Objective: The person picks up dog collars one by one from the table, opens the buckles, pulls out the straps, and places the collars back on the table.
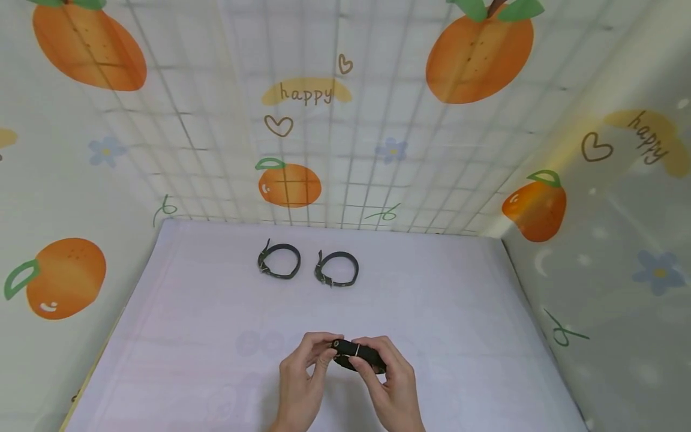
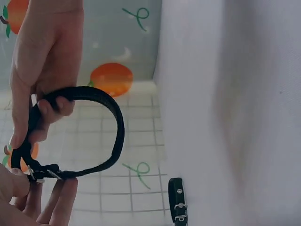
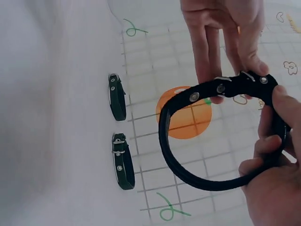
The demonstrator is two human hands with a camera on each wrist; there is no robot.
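Observation:
A black buckled collar (image 1: 370, 355) is held up between both hands above the white table, its band forming a loop (image 2: 120, 127). At its buckle end, the left hand (image 1: 302, 373) pinches the strap beside the metal buckle and ring. The right hand (image 1: 395, 379) grips the band farther along, thumb on one side and fingers curled round it. Metal eyelets show along the strap (image 3: 164, 134) in the right wrist view. Beyond the hands, two similar buckled collars lie on the table, a left one (image 1: 299, 257) and a right one (image 1: 356, 270).
The white tabletop (image 1: 442, 300) stretches around the hands. A cloth with printed oranges covers a wire grid (image 1: 356, 180) behind it. Similar printed walls (image 1: 637, 228) rise on the left and right sides.

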